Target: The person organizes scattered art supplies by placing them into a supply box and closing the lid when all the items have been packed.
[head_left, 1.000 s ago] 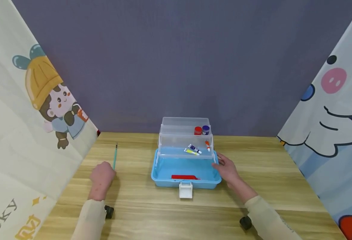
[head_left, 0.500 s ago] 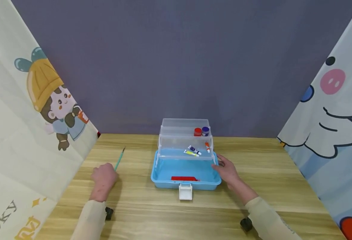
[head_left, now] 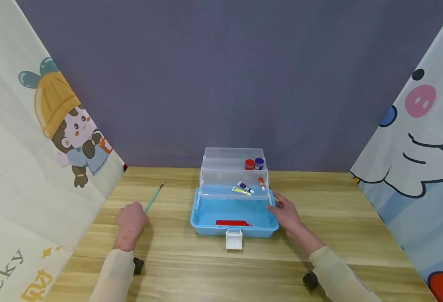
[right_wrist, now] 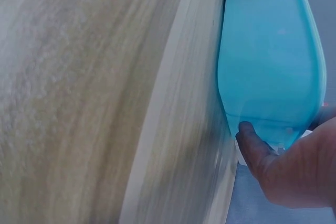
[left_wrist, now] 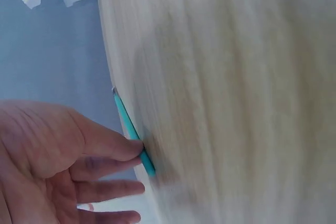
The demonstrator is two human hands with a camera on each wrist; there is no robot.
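A slim teal paintbrush (head_left: 154,198) slants away from my left hand (head_left: 130,219), its tip toward the back of the wooden table (head_left: 176,260). In the left wrist view the thumb and a finger of my left hand (left_wrist: 137,155) pinch the near end of the paintbrush (left_wrist: 128,124). An open blue storage box (head_left: 196,212) with clear fold-out trays (head_left: 221,174) stands at the middle. My right hand (head_left: 286,212) holds its right end. In the right wrist view the thumb (right_wrist: 247,142) presses on the wall of the blue box (right_wrist: 268,66).
The trays hold a red jar (head_left: 249,164), a blue jar (head_left: 259,163) and a few small paint tubes (head_left: 245,188). A flat red item (head_left: 230,223) lies in the box's base behind a white latch (head_left: 234,240). Printed curtains flank the table; a grey wall stands behind.
The paintbrush has swung in my left hand, its tip moving right toward the box. The right hand stays at the box's right end.
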